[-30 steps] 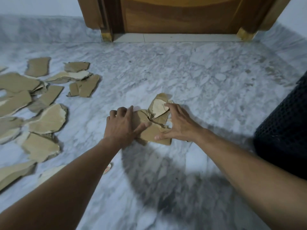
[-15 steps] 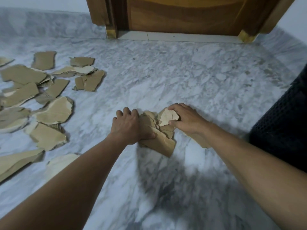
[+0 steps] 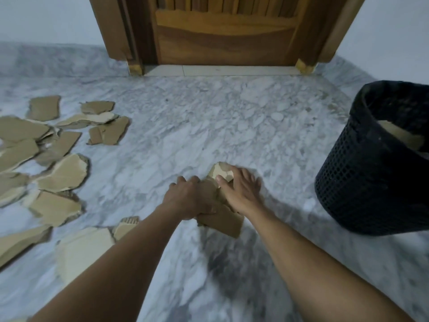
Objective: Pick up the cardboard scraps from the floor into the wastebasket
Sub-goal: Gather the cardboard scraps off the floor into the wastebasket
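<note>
A bundle of brown cardboard scraps (image 3: 224,220) is clamped between both my hands, lifted just above the marble floor. My left hand (image 3: 189,199) grips its left side with curled fingers. My right hand (image 3: 241,190) holds the top and right side, thumb across a pale piece. The black mesh wastebasket (image 3: 362,182) stands to the right, apart from my hands, with cardboard showing inside. Several more loose cardboard scraps (image 3: 62,174) lie spread over the floor at the left.
A wooden door (image 3: 222,43) with its frame closes the far side. Grey-white marble floor (image 3: 209,126) stretches between the scrap pile and the basket. Pale walls rise at the left and right.
Both hands have closed on the bundle and raised it off the floor, shifting it right. The view has risen, so the wastebasket's rim and inside show.
</note>
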`<state>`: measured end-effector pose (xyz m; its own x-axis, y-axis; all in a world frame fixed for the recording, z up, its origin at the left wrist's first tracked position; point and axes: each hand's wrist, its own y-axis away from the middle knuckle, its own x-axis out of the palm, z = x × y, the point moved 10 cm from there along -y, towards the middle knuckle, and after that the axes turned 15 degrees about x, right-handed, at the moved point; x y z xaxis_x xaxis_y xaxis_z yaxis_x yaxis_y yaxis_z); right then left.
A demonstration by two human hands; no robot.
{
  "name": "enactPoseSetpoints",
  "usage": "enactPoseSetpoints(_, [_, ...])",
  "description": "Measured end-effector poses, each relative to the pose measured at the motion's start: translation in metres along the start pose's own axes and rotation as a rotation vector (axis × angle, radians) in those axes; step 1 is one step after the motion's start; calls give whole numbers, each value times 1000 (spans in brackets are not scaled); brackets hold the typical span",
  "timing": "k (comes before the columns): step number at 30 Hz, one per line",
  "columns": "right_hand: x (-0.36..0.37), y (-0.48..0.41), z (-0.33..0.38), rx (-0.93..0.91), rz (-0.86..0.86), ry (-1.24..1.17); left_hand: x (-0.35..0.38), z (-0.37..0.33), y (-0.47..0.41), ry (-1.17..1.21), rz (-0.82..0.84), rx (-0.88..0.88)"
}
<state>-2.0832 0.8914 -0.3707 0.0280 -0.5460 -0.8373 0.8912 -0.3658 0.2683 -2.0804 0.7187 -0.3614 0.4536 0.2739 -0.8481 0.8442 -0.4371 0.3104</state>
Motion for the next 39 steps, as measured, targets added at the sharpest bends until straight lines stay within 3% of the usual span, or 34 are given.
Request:
enactPoseSetpoints(5, [-5, 28, -13, -6, -46, -48, 4, 7, 9, 69, -31, -29])
enactPoseSetpoints(9, [-4, 49, -18, 10, -173, 64, 4, 3, 15, 80, -28, -3])
enactPoseSetpoints(14, [-3, 54, -8, 32, -211, 181, 6, -6, 23, 158, -38, 40])
enactPoseSetpoints(21, [3, 12, 7, 142, 18, 285, 9, -4, 25, 236, -93, 75])
enactPoseSetpoints(25, [-2, 17, -5, 234, 151, 239, 9, -4, 29, 194, -140, 71])
enactPoseSetpoints(29, [-14, 53, -38, 421, 71, 108, 13, -6, 32, 183, -154, 41])
enactPoseSetpoints(35, [-13, 103, -43, 411, -168, -33, 13, -6, 45, 242, -155, 21])
enactPoseSetpoints(39, [-5, 120, -42, 305, -148, -356, 16, 2, 48, 474, -177, 1])
